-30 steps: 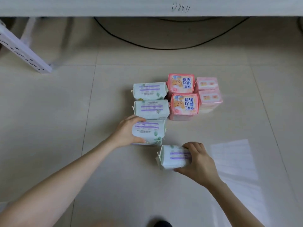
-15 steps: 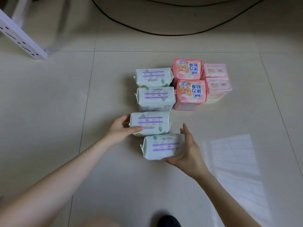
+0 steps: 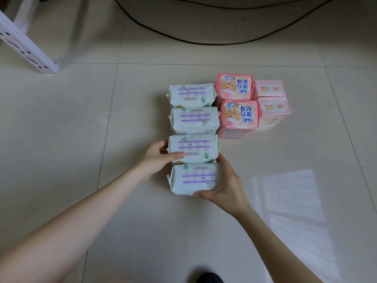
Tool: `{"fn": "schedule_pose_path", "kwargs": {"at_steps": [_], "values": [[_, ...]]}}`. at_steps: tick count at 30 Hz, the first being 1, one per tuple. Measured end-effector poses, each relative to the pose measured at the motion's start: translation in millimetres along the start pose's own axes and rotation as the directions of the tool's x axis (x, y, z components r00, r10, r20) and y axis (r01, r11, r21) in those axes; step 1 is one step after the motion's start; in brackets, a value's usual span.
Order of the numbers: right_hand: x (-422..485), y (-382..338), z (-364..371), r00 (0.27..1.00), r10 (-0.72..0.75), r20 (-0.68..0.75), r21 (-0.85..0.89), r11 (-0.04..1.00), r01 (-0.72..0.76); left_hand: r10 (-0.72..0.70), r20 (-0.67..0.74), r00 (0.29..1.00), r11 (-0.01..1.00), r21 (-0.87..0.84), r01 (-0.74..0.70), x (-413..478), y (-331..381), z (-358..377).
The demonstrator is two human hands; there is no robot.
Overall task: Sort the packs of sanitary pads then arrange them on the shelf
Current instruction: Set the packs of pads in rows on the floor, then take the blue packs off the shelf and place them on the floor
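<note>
Several pale green packs of sanitary pads lie in one column on the tiled floor. My right hand [image 3: 222, 185] grips the nearest green pack [image 3: 193, 178] by its right end, thumb under its front edge. My left hand [image 3: 161, 157] holds the third green pack [image 3: 193, 149] at its left end, thumb across its front face. Two more green packs [image 3: 192, 94] [image 3: 194, 120] lie behind them. To the right stand two pink packs with a bear picture [image 3: 234, 85] [image 3: 240, 115] and two paler pink packs [image 3: 269, 88] [image 3: 274, 109].
A white shelf post with slots [image 3: 24, 43] slants down to the floor at the far left. A black cable [image 3: 204, 42] curves across the tiles behind the packs. A sunlit patch lies on the floor at the right. A dark shoe tip [image 3: 210, 277] shows at the bottom edge.
My right hand has slid the nearest green pack left and forward into line under the third pack. My left hand has shifted on the third pack. The camera has tilted down.
</note>
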State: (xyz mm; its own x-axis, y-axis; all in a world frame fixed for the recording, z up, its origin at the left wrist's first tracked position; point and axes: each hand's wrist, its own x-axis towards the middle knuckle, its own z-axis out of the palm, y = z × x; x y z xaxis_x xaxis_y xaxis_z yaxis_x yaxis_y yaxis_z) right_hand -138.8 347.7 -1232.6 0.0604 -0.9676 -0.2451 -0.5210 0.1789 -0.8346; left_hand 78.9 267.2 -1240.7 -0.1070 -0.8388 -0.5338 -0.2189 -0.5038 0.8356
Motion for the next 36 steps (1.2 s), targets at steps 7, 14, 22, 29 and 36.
{"fn": "schedule_pose_path", "kwargs": {"at_steps": [7,14,22,29,36], "values": [[0,-2,-1,1.0,0.021,-0.003,-0.05,0.999,-0.022,-0.006,-0.009,1.0,1.0,-0.002,0.006,1,0,0],[-4,-8,-2,1.0,0.003,-0.011,-0.202,0.979,-0.005,0.026,0.009,1.0,0.993,0.116,-0.027,-1,0,-2],[-22,-30,-17,0.999,-0.024,0.039,-0.512,0.858,0.041,0.229,-0.018,0.973,0.759,0.63,-0.166,-34,15,-19],[-49,-92,-60,0.981,0.072,0.181,-0.7,0.71,0.077,0.168,0.083,0.982,0.394,0.908,-0.144,-111,62,-34],[-77,-192,-125,0.957,0.149,0.25,-0.777,0.62,0.107,0.066,0.169,0.983,0.078,0.982,-0.174,-191,158,-37]]}}
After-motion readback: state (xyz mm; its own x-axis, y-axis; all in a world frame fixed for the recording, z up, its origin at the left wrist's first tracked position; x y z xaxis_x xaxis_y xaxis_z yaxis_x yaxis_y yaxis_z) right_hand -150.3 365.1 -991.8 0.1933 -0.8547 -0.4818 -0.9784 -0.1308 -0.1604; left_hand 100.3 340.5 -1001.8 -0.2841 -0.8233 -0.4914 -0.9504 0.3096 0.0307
